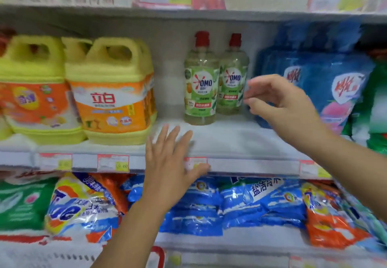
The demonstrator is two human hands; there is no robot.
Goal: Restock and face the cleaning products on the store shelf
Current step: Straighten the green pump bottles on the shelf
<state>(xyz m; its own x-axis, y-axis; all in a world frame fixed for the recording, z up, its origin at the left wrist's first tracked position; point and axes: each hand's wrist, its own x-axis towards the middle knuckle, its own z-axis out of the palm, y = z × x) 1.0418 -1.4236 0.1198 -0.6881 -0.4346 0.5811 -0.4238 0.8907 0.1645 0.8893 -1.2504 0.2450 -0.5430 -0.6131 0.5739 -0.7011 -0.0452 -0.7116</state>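
On the middle shelf (240, 142), two clear OMO bottles with red caps stand upright side by side, the nearer bottle (200, 83) a little forward of the farther bottle (231, 79), their green labels facing us; bare shelf lies in front of them; to their left sit the yellow jugs (113, 91) with orange labels, set apart from the bottles by a gap, and to their right lean the blue bags (326, 75); our left hand (169, 163) lies flat at the shelf's front edge, fingers straight and slightly spread, the thumb crossing a price tag (195, 163) on the rail, holding nothing; our right hand (282, 104) is raised at label height beside the farther bottle, fingers loosely curled and parted from the thumb, nothing between them; its fingertips (248, 100) come just beside that bottle's right flank, and through the blur we cannot tell whether they touch it; on the shelf below lie blue packets (230, 205), a Tide bag (79, 205) and a green bag (21, 202).
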